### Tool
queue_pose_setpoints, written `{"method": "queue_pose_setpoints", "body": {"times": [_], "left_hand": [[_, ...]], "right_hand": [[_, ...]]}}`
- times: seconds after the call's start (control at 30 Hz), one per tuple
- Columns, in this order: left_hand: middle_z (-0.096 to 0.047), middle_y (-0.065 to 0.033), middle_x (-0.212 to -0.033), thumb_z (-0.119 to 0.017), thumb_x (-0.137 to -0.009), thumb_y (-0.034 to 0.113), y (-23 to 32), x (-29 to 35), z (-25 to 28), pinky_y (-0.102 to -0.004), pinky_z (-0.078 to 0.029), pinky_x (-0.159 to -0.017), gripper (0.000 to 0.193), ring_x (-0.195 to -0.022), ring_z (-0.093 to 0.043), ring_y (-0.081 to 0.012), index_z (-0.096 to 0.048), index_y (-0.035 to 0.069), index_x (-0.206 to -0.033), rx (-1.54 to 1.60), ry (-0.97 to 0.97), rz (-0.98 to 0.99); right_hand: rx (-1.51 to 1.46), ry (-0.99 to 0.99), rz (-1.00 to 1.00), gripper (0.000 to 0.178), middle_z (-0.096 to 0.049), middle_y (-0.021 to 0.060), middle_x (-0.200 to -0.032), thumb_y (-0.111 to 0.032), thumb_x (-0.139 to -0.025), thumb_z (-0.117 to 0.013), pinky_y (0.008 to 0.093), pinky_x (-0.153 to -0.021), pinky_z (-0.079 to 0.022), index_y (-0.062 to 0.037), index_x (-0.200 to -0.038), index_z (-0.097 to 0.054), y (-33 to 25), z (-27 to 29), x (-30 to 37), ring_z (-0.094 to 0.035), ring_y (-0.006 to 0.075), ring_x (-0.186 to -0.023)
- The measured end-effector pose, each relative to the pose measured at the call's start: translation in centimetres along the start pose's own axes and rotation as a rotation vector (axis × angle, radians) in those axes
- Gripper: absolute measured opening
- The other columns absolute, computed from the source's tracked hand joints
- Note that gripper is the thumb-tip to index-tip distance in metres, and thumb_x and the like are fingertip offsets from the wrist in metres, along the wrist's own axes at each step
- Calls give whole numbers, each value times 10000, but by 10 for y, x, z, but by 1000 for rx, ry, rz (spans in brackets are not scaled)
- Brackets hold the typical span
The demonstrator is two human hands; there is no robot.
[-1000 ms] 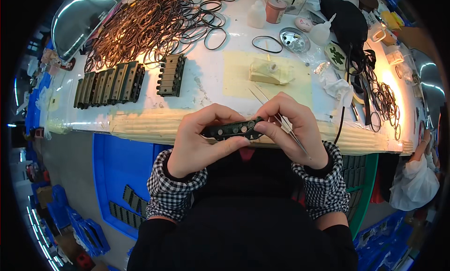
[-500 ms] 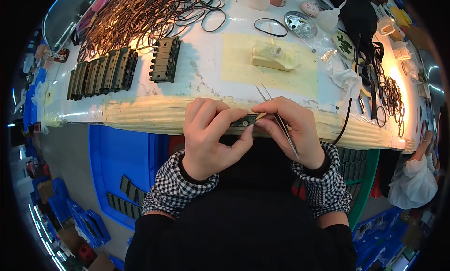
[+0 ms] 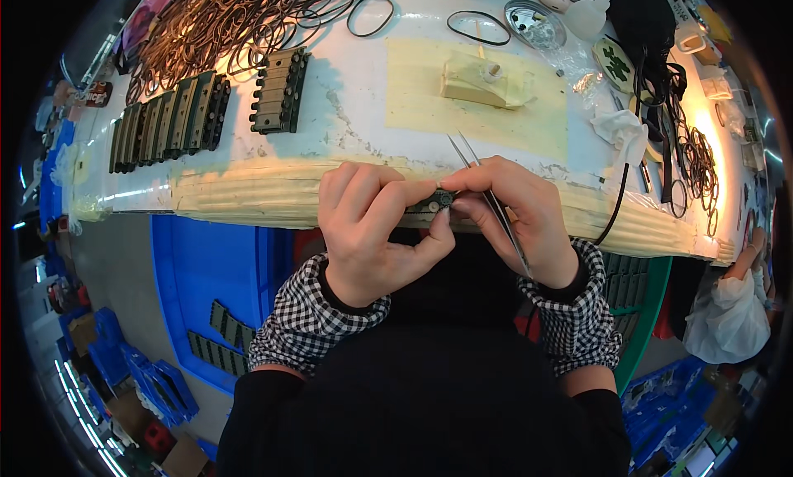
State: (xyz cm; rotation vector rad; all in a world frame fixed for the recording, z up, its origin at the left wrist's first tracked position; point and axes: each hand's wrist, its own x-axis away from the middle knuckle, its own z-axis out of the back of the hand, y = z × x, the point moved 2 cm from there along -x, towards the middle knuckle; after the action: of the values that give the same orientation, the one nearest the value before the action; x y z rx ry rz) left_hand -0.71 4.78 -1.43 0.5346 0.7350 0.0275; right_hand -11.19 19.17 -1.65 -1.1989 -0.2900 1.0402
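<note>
Just in front of the table edge, my left hand [image 3: 363, 233] is closed on a small dark green strip-shaped part [image 3: 429, 204] with round fittings, pinched between thumb and fingers. Much of that part is hidden behind the fingers. A pair of metal tweezers [image 3: 497, 204] lies in my right hand [image 3: 533, 223], tips pointing up and away over the table. The right thumb and forefinger also come together at the right end of the green part, and the tweezer tips are apart from it.
Similar green parts stand in a row [image 3: 173, 122], with another block [image 3: 281, 90] beside them. Dark cord loops [image 3: 239, 14] are heaped behind. A yellow-wrapped block [image 3: 483, 82], a metal dish [image 3: 535, 24] and a blue bin [image 3: 198, 258] are around me. Another person's sleeve [image 3: 727, 316] is at right.
A small tan sliver at the right fingertips no longer shows. The green part's round right end is more visible. The table has shifted slightly up and left in view.
</note>
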Motion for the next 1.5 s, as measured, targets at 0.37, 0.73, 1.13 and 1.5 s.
{"method": "queue_pose_setpoints", "body": {"times": [0.37, 0.73, 1.13, 1.5], "left_hand": [[-547, -59, -736, -734, -572, 95, 2, 0, -2, -350, -417, -665, 239, -710, -513, -242, -648, 66, -793, -24, -1, -11], [-536, -58, -724, -716, -544, 94, 1, 2, -4, -348, -403, -655, 247, -695, -508, -238, -625, 67, -772, -41, 35, -26], [-546, -28, -704, -731, -546, 163, 2, 3, -9, -339, -386, -702, 260, -670, -527, -216, -609, 97, -767, -134, 61, -19], [-547, -5, -697, -741, -592, 220, 2, 3, -14, -322, -350, -731, 235, -668, -524, -189, -619, 126, -770, -196, 89, -35]], "right_hand": [[10, 26, 17, 197, -632, 95, -863, 27, -806, -691, 289, -627, -502, -25, -991, -650, 0, -2, 0, -629, 214, -724], [-25, 18, -9, 212, -631, 97, -863, 40, -803, -684, 285, -650, -502, -27, -1002, -653, -2, -1, 1, -629, 217, -746], [-211, 270, -230, 210, -699, 95, -960, -114, -918, -655, 271, -752, -525, 3, -1091, -635, -18, 11, 11, -655, 147, -829], [98, 163, 10, 212, -675, 125, -917, -83, -828, -731, 293, -685, -516, -4, -1020, -688, -22, 11, 21, -658, 238, -802]]}}
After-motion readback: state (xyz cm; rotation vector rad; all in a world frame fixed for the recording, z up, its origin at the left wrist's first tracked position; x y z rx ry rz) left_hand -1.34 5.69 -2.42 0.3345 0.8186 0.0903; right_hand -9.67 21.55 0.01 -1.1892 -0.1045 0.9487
